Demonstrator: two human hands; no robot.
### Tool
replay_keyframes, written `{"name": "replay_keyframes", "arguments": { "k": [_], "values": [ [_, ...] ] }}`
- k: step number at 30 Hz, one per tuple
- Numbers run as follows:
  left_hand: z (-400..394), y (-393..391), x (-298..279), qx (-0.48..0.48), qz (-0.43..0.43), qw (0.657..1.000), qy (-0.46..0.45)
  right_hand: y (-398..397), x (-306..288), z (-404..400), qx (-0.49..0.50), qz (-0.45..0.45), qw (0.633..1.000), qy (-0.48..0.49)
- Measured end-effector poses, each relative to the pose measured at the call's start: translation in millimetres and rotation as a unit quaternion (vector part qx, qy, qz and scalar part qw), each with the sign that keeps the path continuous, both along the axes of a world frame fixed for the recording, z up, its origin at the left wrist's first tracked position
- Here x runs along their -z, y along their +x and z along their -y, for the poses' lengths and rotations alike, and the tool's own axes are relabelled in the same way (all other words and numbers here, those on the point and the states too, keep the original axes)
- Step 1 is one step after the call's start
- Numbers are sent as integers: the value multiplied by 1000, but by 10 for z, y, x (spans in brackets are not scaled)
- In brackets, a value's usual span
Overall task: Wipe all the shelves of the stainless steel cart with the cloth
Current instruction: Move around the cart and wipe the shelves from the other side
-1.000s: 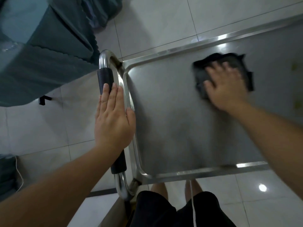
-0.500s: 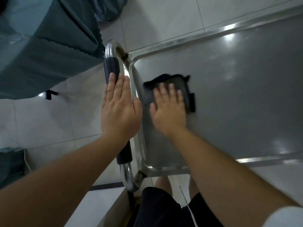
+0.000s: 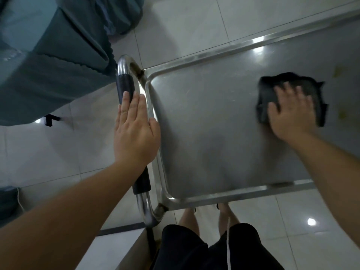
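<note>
The top shelf (image 3: pixel 224 133) of the stainless steel cart fills the centre and right of the frame. It is a flat tray with a raised rim. Its near-left corner lies at lower centre; its far edge runs diagonally toward the upper right.

The cloth (image 3: pixel 272 94) is dark and crumpled. It lies flat on the shelf surface at right of centre, well apart from the left rim of the shelf.

The right hand (image 3: pixel 292 115) lies palm-down on the cloth. Its fingers are spread and mostly straight, pressing the cloth against the steel. The fingers do not curl round the fabric. This region is motion-blurred, so fine finger detail cannot be read. Cloth edges show beyond the fingertips and to both sides of the hand.

The left hand (image 3: pixel 136 131) rests flat on the cart handle (image 3: pixel 125 86), left of centre. The fingers are straight and held together, lying along the black grip sleeve. The thumb lies toward the shelf rim. The hand grips nothing.

The handle is a chrome tube. It bends to meet the shelf at its far-left and near-left corners.

A teal fabric cover (image 3: pixel 48 75) occupies the upper left of the frame. Pale floor tiles (image 3: pixel 175 26) surround the cart. The person's black shorts (image 3: pixel 204 248) appear at bottom centre. Faint yellowish marks (image 3: pixel 338 72) show on the shelf at the far right, beyond the cloth.
</note>
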State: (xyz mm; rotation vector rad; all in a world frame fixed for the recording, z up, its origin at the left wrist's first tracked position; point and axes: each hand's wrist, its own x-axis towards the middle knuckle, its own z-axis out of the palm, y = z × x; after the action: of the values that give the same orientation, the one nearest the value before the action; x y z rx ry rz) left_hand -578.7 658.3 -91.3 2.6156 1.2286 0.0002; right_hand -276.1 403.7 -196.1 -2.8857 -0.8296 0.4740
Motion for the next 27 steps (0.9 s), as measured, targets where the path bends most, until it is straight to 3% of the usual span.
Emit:
{"name": "replay_keyframes", "arguments": {
  "k": [4,6,10,13,17,21,24,27],
  "values": [
    [1,2,-20,4,-11,1000,6,-345,3,-306,170,-19,985,-12],
    [2,-1,-8,7,-14,1000,8,-807,-24,-605,157,-29,987,9],
    [-3,-7,26,7,-14,1000,21,-2108,-85,-1025,-36,-46,997,43],
    [2,-8,34,15,-27,999,34,-2848,-83,-1129,-257,-74,961,72],
    [-7,-5,39,28,-54,997,46,-2533,13,-886,-361,-73,927,73],
    [0,2,25,36,-68,995,58,-1448,104,-229,-263,-26,962,66],
    [8,3,4,37,-65,996,44,-584,65,255,-116,-13,993,22],
    [10,-2,-10,29,-60,997,34,-282,7,467,17,-25,999,-12]
  ]
}}
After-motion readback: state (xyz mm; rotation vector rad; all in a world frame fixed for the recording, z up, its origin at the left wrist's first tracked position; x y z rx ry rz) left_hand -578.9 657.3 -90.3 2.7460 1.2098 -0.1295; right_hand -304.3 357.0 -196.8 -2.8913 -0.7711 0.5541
